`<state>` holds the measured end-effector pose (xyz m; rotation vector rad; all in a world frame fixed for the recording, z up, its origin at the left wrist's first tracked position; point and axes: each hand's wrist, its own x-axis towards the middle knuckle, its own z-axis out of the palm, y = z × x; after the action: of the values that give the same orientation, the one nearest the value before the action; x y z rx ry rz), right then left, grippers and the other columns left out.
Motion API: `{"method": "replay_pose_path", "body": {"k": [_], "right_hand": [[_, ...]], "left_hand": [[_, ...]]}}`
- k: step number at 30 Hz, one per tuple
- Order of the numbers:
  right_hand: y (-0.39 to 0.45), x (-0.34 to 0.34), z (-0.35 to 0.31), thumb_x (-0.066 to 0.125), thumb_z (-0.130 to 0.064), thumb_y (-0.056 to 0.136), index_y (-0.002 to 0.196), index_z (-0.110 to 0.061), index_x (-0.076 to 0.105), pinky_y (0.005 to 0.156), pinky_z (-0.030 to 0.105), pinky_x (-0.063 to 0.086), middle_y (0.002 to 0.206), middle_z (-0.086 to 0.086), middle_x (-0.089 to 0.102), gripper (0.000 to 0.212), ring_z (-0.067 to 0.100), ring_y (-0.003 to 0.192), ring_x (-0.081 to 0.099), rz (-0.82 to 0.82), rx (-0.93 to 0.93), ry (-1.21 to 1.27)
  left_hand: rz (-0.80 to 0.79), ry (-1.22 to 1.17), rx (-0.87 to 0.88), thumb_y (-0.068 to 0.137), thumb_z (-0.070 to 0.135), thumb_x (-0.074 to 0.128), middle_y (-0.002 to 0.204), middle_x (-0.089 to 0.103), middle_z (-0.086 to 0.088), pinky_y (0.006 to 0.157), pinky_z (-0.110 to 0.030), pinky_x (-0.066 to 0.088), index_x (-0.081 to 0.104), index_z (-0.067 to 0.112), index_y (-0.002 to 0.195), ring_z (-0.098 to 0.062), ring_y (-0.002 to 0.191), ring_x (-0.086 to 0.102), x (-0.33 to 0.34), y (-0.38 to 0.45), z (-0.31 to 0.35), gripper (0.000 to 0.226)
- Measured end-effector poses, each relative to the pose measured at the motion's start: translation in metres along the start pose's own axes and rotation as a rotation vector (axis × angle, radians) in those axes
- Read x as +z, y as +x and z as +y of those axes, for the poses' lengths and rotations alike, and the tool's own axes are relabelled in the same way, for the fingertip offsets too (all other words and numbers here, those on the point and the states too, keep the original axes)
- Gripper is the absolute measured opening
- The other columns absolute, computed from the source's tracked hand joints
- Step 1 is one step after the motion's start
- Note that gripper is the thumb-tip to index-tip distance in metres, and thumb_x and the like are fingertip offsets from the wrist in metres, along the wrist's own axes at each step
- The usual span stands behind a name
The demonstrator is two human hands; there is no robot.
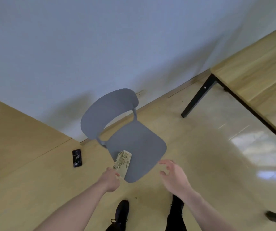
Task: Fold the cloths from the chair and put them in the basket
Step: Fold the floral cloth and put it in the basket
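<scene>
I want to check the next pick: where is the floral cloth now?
In the head view the floral cloth lies folded on the front left corner of the grey chair seat, its near end pinched by the left hand.

Left hand (pixel 111 180) pinches the floral cloth (pixel 122 162) on the grey chair (pixel 139 147) (right hand (pixel 173 177) spread, empty).

Both bare forearms extend forward and down from the lower edge of the view. The left hand (pixel 111 180) is closed, back of hand up, its grip pinched on the near end of the cloth (pixel 122 161). The right hand (pixel 173 176) hovers apart from the left, palm turned inward, fingers (pixel 164 162) spread and slightly curled, holding nothing. Two feet in dark shoes (pixel 121 212) stand below the arms.
</scene>
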<state>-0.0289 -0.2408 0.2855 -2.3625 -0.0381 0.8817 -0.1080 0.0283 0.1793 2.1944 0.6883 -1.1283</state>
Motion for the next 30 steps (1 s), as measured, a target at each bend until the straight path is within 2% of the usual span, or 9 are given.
{"method": "replay_pose_path", "body": {"k": [5, 9, 12, 15, 18, 21, 24, 26, 30], "right_hand": [[-0.008, 0.053, 0.012, 0.056, -0.016, 0.098, 0.136, -0.027, 0.059, 0.099, 0.024, 0.046, 0.143, -0.011, 0.052, 0.040, 0.011, 0.127, 0.055, 0.038, 0.110, 0.026], [-0.014, 0.081, 0.024, 0.057, -0.016, 0.097, 0.134, -0.028, 0.060, 0.098, 0.022, 0.044, 0.138, -0.014, 0.053, 0.039, 0.008, 0.125, 0.055, 0.072, 0.162, 0.046], [-0.023, 0.095, 0.033, 0.058, -0.017, 0.097, 0.130, -0.032, 0.060, 0.086, 0.015, 0.042, 0.130, -0.019, 0.052, 0.037, 0.002, 0.110, 0.055, 0.083, 0.202, 0.055], [-0.037, 0.101, 0.042, 0.058, -0.017, 0.096, 0.123, -0.038, 0.061, 0.073, 0.007, 0.039, 0.124, -0.022, 0.052, 0.034, 0.000, 0.101, 0.056, 0.107, 0.218, 0.082], [-0.056, 0.100, 0.048, 0.059, -0.017, 0.096, 0.113, -0.046, 0.059, 0.077, 0.014, 0.042, 0.122, -0.024, 0.054, 0.033, -0.002, 0.106, 0.057, 0.148, 0.233, 0.124], [-0.071, 0.099, 0.058, 0.061, -0.018, 0.094, 0.104, -0.050, 0.059, 0.079, 0.015, 0.045, 0.122, -0.026, 0.055, 0.034, -0.007, 0.105, 0.057, 0.184, 0.229, 0.148], [-0.068, 0.108, 0.081, 0.060, -0.015, 0.093, 0.109, -0.046, 0.062, 0.079, 0.015, 0.047, 0.122, -0.024, 0.056, 0.035, -0.007, 0.104, 0.058, 0.198, 0.208, 0.139], [-0.066, 0.115, 0.095, 0.059, -0.014, 0.093, 0.115, -0.040, 0.064, 0.082, 0.018, 0.049, 0.122, -0.020, 0.057, 0.035, -0.003, 0.104, 0.059, 0.199, 0.208, 0.143], [-0.084, 0.122, 0.111, 0.057, -0.014, 0.093, 0.118, -0.037, 0.065, 0.081, 0.020, 0.047, 0.121, -0.015, 0.058, 0.034, 0.001, 0.103, 0.060, 0.192, 0.214, 0.178]], "left_hand": [[-0.080, -0.039, -0.006, 0.085, 0.026, 0.049, 0.150, 0.042, -0.007, 0.109, -0.038, 0.045, 0.063, 0.027, 0.133, -0.031, 0.130, 0.051, 0.007, 0.060, -0.020, 0.049], [-0.149, -0.102, -0.010, 0.085, 0.030, 0.053, 0.151, 0.050, -0.008, 0.113, -0.038, 0.042, 0.063, 0.023, 0.136, -0.031, 0.136, 0.049, 0.031, 0.104, -0.033, 0.053], [-0.189, -0.154, -0.028, 0.095, 0.022, 0.051, 0.155, 0.045, -0.006, 0.116, -0.037, 0.037, 0.055, 0.019, 0.144, -0.029, 0.143, 0.042, 0.049, 0.119, -0.039, 0.050], [-0.135, -0.230, -0.038, 0.095, 0.021, 0.052, 0.153, 0.047, -0.006, 0.112, -0.038, 0.040, 0.048, 0.017, 0.148, -0.030, 0.139, 0.045, 0.059, 0.119, -0.039, 0.053], [-0.056, -0.288, -0.025, 0.092, 0.020, 0.056, 0.144, 0.056, -0.005, 0.102, -0.033, 0.046, 0.056, 0.018, 0.142, -0.031, 0.127, 0.055, 0.059, 0.108, -0.040, 0.050], [-0.037, -0.323, -0.022, 0.086, 0.021, 0.062, 0.147, 0.054, -0.005, 0.107, -0.039, 0.048, 0.065, 0.022, 0.134, -0.030, 0.130, 0.054, 0.060, 0.111, -0.047, 0.048], [-0.110, -0.307, -0.031, 0.090, 0.020, 0.060, 0.154, 0.046, -0.004, 0.117, -0.042, 0.037, 0.060, 0.021, 0.139, -0.028, 0.141, 0.043, 0.071, 0.119, -0.040, 0.049], [-0.098, -0.323, -0.016, 0.095, 0.017, 0.058, 0.155, 0.044, -0.006, 0.115, -0.039, 0.035, 0.053, 0.013, 0.145, -0.029, 0.142, 0.041, 0.083, 0.113, -0.029, 0.050], [0.093, -0.348, 0.053, 0.102, 0.017, 0.052, 0.152, 0.049, -0.006, 0.112, -0.037, 0.037, 0.052, 0.009, 0.145, -0.029, 0.140, 0.045, 0.101, 0.088, -0.018, 0.044]]}}
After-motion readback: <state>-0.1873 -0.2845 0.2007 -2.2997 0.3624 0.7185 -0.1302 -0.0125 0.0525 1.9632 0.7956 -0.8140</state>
